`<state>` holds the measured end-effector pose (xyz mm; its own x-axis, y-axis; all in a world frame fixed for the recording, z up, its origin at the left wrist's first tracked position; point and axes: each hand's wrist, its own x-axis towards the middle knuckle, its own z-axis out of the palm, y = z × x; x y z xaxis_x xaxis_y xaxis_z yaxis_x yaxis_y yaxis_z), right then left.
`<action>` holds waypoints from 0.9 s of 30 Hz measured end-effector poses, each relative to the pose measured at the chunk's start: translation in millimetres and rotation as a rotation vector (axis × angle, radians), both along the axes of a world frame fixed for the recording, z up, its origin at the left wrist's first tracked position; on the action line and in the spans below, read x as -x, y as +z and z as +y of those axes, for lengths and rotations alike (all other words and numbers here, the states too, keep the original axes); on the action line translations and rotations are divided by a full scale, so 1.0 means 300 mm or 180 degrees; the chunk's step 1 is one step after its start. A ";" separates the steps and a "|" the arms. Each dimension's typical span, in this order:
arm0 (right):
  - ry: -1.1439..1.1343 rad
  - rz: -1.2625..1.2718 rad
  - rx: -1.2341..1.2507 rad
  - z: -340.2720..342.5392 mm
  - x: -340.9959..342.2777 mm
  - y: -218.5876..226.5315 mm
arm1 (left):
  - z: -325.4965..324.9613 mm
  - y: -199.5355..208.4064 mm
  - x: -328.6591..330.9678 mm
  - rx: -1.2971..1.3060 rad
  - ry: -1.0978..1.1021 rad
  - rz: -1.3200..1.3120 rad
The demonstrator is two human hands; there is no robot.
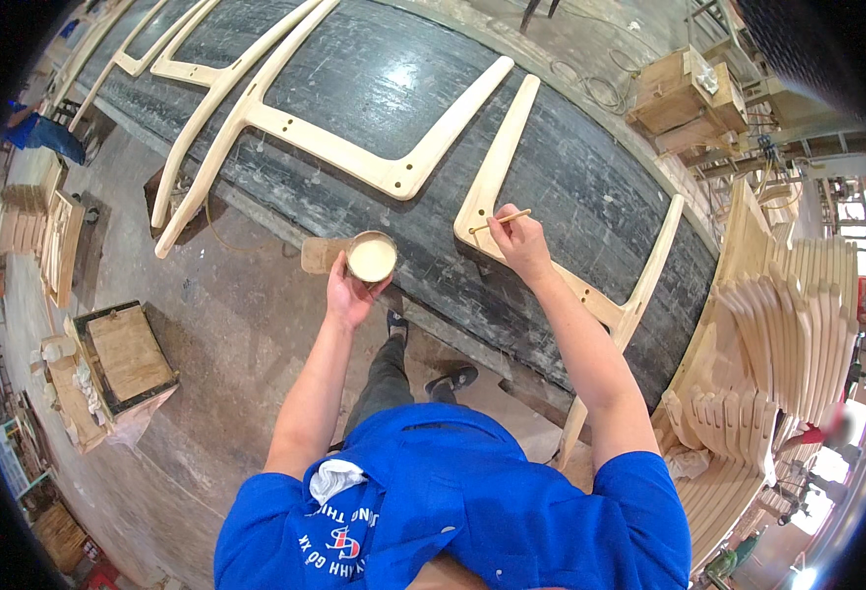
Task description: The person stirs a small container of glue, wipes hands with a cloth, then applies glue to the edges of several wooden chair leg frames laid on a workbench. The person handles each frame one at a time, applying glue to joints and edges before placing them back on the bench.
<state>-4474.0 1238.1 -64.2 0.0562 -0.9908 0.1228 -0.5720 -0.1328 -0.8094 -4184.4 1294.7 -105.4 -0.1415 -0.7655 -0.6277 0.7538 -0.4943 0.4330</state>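
My left hand is wrapped round a small round cup of cream-coloured liquid, held off the near edge of the black-topped table. A flat brown piece juts out beside the cup; whether it is attached, I cannot tell. Between the fingers of my right hand is a thin wooden stick. Its lower tip is at a hole near the corner of a pale wooden chair side frame lying on the table. Another such frame, with paired dark holes, lies to its left.
More frames lie along the table to the far left. Stacked curved wooden parts stand at the right. A dark-edged box sits on the floor at left, and wooden crates stand beyond the table. Another person is at far left.
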 end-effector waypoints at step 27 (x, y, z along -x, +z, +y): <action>0.1889 0.0542 0.0089 -0.154 0.155 0.136 | 0.033 0.006 0.041 -0.0054 -0.0090 -0.0047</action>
<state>-4520.5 1191.9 -23.4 0.6180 -0.7811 0.0892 -0.5150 -0.4880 -0.7048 -4196.7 1304.5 -103.7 -0.1536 -0.7505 -0.6428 0.7330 -0.5227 0.4352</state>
